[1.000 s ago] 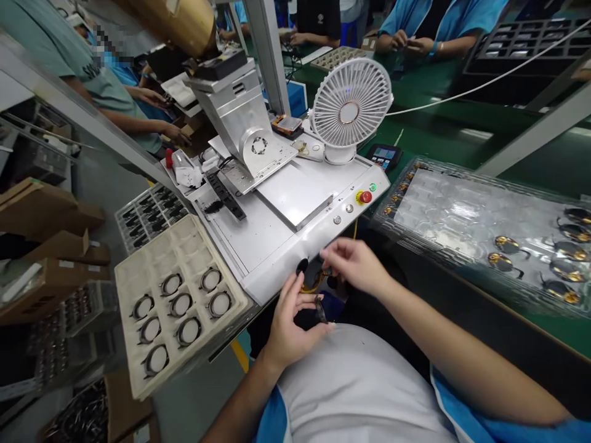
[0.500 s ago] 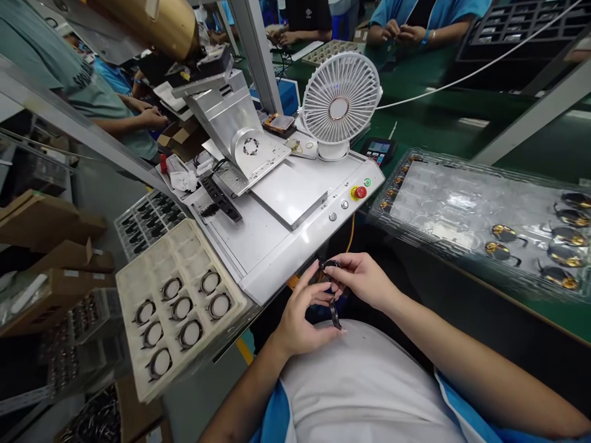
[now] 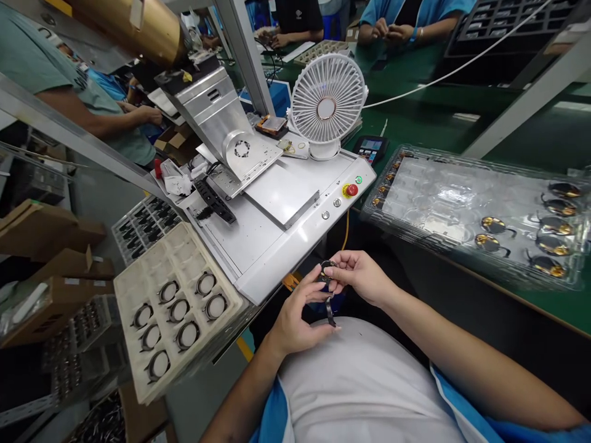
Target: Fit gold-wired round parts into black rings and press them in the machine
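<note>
Close in front of my body, both hands work near each other. My left hand (image 3: 300,311) curls around a dark, ring-like watch case (image 3: 330,311), seen edge-on between thumb and fingers. My right hand (image 3: 362,275) pinches a round black watch part with a gold patch (image 3: 328,269). The tips of my left fingers touch or nearly touch this round part as well. Fingers hide much of both pieces. Left of the hands, a cream tray (image 3: 129,338) bears several round watch cases (image 3: 188,335) with pale centres.
A white machine bench (image 3: 272,258) with a red stop button (image 3: 351,189) stands ahead. On it are a metal fixture (image 3: 237,154) and a white fan (image 3: 327,107). At right, a clear plastic tray (image 3: 438,240) carries several black-and-gold round parts (image 3: 493,225). Other people sit beyond.
The round part in my right hand has tilted, and more of its gold-marked face shows. Both hands stay close together. The whole view has shifted slightly.
</note>
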A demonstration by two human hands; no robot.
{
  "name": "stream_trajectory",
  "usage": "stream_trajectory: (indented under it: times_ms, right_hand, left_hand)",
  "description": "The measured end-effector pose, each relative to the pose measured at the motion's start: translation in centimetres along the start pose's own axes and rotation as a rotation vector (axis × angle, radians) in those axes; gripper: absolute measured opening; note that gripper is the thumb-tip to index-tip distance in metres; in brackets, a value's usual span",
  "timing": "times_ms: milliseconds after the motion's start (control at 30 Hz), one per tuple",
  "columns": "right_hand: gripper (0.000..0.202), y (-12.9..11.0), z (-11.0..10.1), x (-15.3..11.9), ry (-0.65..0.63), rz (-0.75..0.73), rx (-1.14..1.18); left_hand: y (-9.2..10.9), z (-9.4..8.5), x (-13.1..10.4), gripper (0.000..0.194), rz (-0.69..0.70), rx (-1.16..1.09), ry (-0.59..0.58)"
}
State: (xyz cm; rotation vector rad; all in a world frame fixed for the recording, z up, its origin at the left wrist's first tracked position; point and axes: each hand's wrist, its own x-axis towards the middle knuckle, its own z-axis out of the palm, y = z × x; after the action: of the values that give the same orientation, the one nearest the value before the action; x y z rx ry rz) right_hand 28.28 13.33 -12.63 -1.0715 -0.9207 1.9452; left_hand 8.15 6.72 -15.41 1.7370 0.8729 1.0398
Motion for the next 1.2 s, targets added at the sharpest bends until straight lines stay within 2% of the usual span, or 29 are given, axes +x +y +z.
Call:
stream_trajectory:
  times_ms: [167, 267, 400, 500, 600, 700, 900, 1067, 1200]
  right_hand:
    - [0.048, -0.1, 0.5, -0.3, -0.009, 0.049, 0.003]
    - [0.045, -0.2, 1.6, -0.6, -0.041, 0.133, 0.024]
    - [0.046, 0.1, 3.5, -1.1, -0.021, 0.15, 0.085]
    - [0.041, 0.3, 4.6, -1.4, 0.032, 0.064, 0.046]
    - [0.034, 0.5, 5.2, -1.5, 0.054, -0.014, -0.018]
    - [0.033, 0.5, 5.6, -1.6, 0.043, -0.035, -0.046]
    - [0.034, 0.3, 5.9, -1.6, 0.04, -0.035, -0.067]
    - [0.034, 0.1, 5.9, -1.6, 0.026, -0.032, -0.062]
    - [0.033, 0.2, 5.8, -1.7, -0.014, -0.025, -0.023]
  left_hand:
    - [-0.6, -0.1, 0.4, 0.057, -0.027, -0.385, 0.309]
    - [-0.9, -0.1, 0.7, 0.052, -0.04, -0.528, 0.388]
    - [-1.4, 0.2, 0.5, 0.055, -0.049, -0.581, 0.389]
    - [-1.8, 0.3, 0.2, 0.058, -0.05, -0.548, 0.387]
    - [-2.1, 0.4, 0.0, 0.062, -0.068, -0.518, 0.436]
    - [-2.3, 0.4, 0.0, 0.061, -0.087, -0.498, 0.48]
    - [-2.6, 0.4, -0.1, 0.059, -0.03, -0.449, 0.501]
    - [-2.7, 0.4, -0.1, 0.06, -0.087, -0.403, 0.546]
    - [-2.6, 0.5, 0.0, 0.058, -0.039, -0.435, 0.525]
